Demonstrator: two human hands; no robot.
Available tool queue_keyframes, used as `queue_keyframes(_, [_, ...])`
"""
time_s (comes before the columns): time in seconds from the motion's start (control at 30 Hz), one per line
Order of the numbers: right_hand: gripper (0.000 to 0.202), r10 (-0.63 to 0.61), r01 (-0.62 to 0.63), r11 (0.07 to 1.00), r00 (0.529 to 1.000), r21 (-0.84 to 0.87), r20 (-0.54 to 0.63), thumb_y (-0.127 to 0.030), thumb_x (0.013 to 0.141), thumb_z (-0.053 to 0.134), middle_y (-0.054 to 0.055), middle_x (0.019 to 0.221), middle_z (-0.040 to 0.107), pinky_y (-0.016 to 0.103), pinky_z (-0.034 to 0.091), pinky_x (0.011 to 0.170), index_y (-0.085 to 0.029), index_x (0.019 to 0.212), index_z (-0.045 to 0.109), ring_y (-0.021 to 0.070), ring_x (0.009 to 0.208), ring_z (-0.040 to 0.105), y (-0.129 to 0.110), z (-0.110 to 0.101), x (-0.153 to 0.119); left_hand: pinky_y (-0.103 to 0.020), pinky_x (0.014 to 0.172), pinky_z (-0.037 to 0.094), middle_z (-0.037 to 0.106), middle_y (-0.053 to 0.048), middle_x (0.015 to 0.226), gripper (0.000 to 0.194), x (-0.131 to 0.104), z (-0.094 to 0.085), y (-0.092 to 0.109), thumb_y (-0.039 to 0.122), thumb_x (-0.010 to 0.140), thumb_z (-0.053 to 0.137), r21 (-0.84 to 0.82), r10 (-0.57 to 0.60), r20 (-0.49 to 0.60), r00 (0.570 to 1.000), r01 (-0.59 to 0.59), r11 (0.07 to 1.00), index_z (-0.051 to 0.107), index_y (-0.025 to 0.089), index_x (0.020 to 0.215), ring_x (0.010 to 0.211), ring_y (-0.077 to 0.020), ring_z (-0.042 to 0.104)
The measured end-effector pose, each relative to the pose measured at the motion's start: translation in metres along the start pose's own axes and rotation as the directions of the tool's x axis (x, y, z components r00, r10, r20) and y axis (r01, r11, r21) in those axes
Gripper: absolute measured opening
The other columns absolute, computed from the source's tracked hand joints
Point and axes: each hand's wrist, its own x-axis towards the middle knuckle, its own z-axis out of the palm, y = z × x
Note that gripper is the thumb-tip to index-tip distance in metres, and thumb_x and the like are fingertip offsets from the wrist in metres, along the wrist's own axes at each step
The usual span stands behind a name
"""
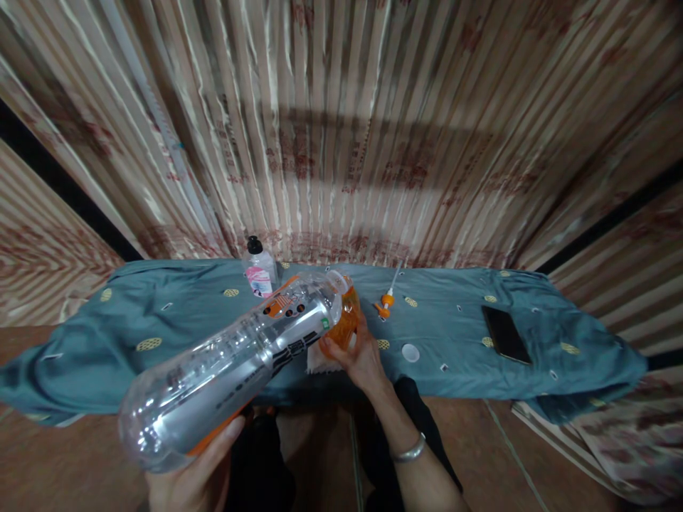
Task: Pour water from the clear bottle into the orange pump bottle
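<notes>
Left hand (195,478): wrapped around the base end of the large clear plastic bottle (229,363). Bottle axis: tilted, running from near left to far right, neck ahead of and right of the left hand. Right hand (366,355): closed around the orange bottle (341,328), directly at that neck, and nearer to it than the left; mouth-to-mouth contact cannot be confirmed. Beyond, right, on the cloth-covered surface (176,299): white disc (410,353), then orange pump dispenser (386,302). Far left: black-capped bottle (260,274)
</notes>
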Motion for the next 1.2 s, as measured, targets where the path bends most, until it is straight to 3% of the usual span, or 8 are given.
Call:
queue_keyframes(0.17, [0.078, 0.012, -0.012, 1.0, 1.0, 0.016, 0.011, -0.04, 0.08, 0.075, 0.012, 0.129, 0.073, 0.048, 0.059, 0.101, -0.02, 0.149, 0.045, 0.0321, 0.116, 0.073, -0.0017, -0.0009, 0.0, -0.023, 0.093, 0.056, 0.077, 0.007, 0.111, 0.084, -0.0019, -0.0015, 0.0007, 0.025, 0.048, 0.101, 0.006, -0.01, -0.003, 1.0, 0.01, 1.0, 0.071, 0.034, 0.126, 0.102, -0.0187, 0.073])
queue_keyframes(0.43, [0.079, 0.012, -0.012, 1.0, 1.0, 0.011, 0.022, -0.041, 0.081, 0.074, 0.015, 0.129, 0.072, 0.049, 0.059, 0.101, -0.016, 0.149, 0.043, 0.0332, 0.115, 0.072, -0.0047, -0.0019, 0.0007, -0.03, 0.103, 0.052, 0.073, 0.007, 0.127, 0.09, -0.0016, -0.0029, -0.0004, 0.03, 0.05, 0.1, 0.038, -0.024, -0.008, 1.0, 0.025, 0.999, 0.066, 0.038, 0.133, 0.133, -0.0281, 0.057])
queue_keyframes(0.57, [0.078, -0.011, 0.01, 0.999, 1.0, 0.035, 0.016, -0.042, 0.081, 0.073, 0.014, 0.129, 0.072, 0.049, 0.058, 0.103, -0.017, 0.148, 0.044, 0.0327, 0.118, 0.071, -0.0036, -0.0011, 0.001, -0.035, 0.106, 0.051, 0.07, 0.004, 0.133, 0.096, 0.0, -0.0062, -0.0043, 0.034, 0.048, 0.1, 0.072, -0.03, -0.009, 1.0, 0.03, 0.997, 0.064, 0.036, 0.136, 0.133, -0.0316, 0.058])
queue_keyframes(0.77, [0.078, -0.006, 0.006, 0.999, 1.0, 0.038, 0.007, -0.043, 0.079, 0.076, 0.013, 0.127, 0.073, 0.05, 0.06, 0.1, -0.019, 0.147, 0.046, 0.0337, 0.115, 0.072, -0.0007, -0.001, 0.0017, -0.033, 0.104, 0.051, 0.07, 0.005, 0.132, 0.097, 0.0018, -0.0065, -0.004, 0.034, 0.043, 0.101, 0.072, -0.046, -0.018, 0.999, 0.047, 0.996, 0.065, 0.037, 0.133, 0.134, -0.0301, 0.057])
queue_keyframes(1.0, [0.072, 0.024, -0.024, 0.999, 1.0, 0.025, 0.009, -0.041, 0.081, 0.074, 0.013, 0.128, 0.073, 0.048, 0.06, 0.098, -0.019, 0.145, 0.048, 0.0325, 0.113, 0.073, -0.0074, -0.0019, 0.0015, -0.035, 0.104, 0.052, 0.071, 0.003, 0.129, 0.09, 0.0006, -0.0049, -0.0036, 0.031, 0.048, 0.099, 0.071, -0.022, -0.001, 1.0, 0.022, 0.997, 0.066, 0.036, 0.132, 0.127, -0.03, 0.062])
queue_keyframes(1.2, [0.085, 0.035, -0.035, 0.999, 0.999, -0.016, -0.001, -0.041, 0.081, 0.074, 0.016, 0.134, 0.07, 0.05, 0.058, 0.103, -0.016, 0.153, 0.038, 0.0341, 0.121, 0.07, -0.0054, 0.0, 0.0001, -0.036, 0.104, 0.052, 0.071, 0.001, 0.132, 0.096, 0.0005, -0.005, -0.0047, 0.032, 0.046, 0.1, 0.063, -0.015, -0.007, 1.0, 0.016, 0.998, 0.065, 0.034, 0.135, 0.123, -0.0294, 0.064])
